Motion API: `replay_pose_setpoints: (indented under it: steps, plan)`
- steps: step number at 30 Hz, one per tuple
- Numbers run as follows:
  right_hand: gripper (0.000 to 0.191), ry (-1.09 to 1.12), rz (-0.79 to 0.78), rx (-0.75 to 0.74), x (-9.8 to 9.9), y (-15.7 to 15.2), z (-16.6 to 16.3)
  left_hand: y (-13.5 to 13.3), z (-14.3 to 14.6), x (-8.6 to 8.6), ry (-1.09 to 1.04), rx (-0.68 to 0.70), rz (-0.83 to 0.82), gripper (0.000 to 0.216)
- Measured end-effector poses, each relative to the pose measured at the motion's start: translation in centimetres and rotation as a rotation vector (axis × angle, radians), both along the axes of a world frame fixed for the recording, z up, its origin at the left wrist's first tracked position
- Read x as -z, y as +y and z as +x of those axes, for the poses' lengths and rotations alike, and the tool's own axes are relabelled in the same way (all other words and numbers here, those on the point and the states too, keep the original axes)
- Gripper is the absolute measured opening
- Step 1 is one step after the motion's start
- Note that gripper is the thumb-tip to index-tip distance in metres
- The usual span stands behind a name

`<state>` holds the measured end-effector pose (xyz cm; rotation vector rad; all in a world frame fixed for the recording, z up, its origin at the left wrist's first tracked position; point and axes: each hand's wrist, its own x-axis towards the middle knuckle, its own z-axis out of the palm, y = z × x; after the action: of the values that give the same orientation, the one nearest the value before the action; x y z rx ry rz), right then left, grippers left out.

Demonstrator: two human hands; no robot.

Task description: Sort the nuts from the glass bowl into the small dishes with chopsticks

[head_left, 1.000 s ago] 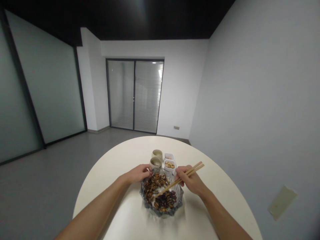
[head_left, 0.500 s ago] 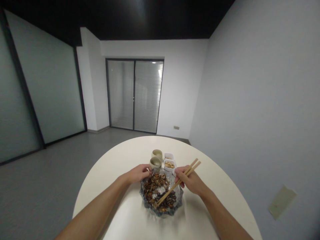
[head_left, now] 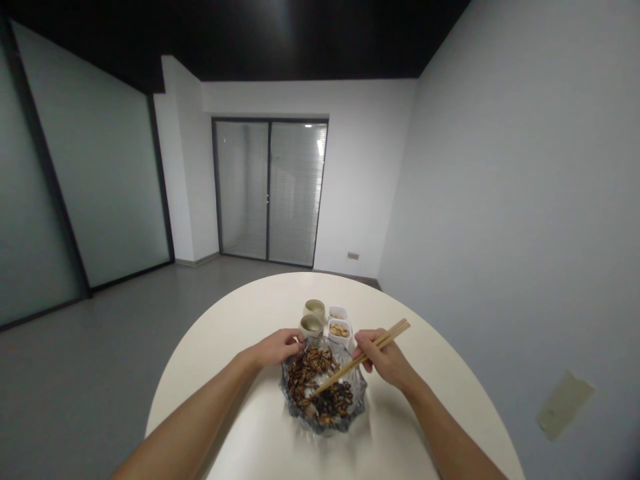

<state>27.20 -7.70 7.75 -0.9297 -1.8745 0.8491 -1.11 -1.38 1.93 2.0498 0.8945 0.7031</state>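
Note:
A faceted clear glass bowl stands near the middle of the table, holding brown, elongated insect-like pieces at its left and back. A darker, blackish heap lies in its front right part. My left hand has its fingers closed at the bowl's back left rim. Closed around a pair of wooden chopsticks, my right hand hovers over the right side of the bowl. The chopstick tips lie close together among the pieces near the bowl's centre; whether anything is between them cannot be made out.
Behind the bowl, two olive-green cups stand beside two small white dishes. The nearer dish contains pale nuts. All rest on a round cream table, with a white wall to the right.
The chopsticks have drawn together at both ends. Their tips have moved slightly up towards the bowl's centre, and my right hand has shifted a little right. My left hand stays put.

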Motion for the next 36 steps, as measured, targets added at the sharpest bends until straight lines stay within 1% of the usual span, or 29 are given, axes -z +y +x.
replay_pose_setpoints:
  steps: [3,6,15,20,28,32,36]
  plan:
    - [0.065,0.002,-0.021,-0.003,0.2,0.1,0.0,0.0,0.0,0.0,0.012,-0.012,-0.009,0.024]
    - [0.065,-0.025,-0.038,-0.039,0.2,0.0,-0.1,-0.1,0.1,-0.1,0.013,-0.018,-0.012,0.025]
    - [0.062,-0.1,-0.033,-0.104,-0.6,-0.9,-0.8,-0.4,0.3,-0.6,0.007,-0.022,-0.025,0.024]
    - [0.062,-0.098,-0.01,-0.094,-0.8,-1.0,-0.6,-0.4,0.1,-0.5,-0.011,0.008,-0.022,0.025]
    - [0.062,-0.07,0.006,-0.061,-0.6,-0.7,-0.4,-0.6,0.1,-0.7,-0.01,0.008,-0.015,0.028]
    - [0.062,-0.102,0.015,-0.095,-0.8,-0.8,-0.7,-0.7,0.2,-0.9,-0.008,0.008,-0.014,0.026]
    - [0.057,-0.138,0.053,-0.148,-1.4,-1.4,-0.9,-0.5,0.2,-0.7,0.01,-0.014,-0.011,0.023]
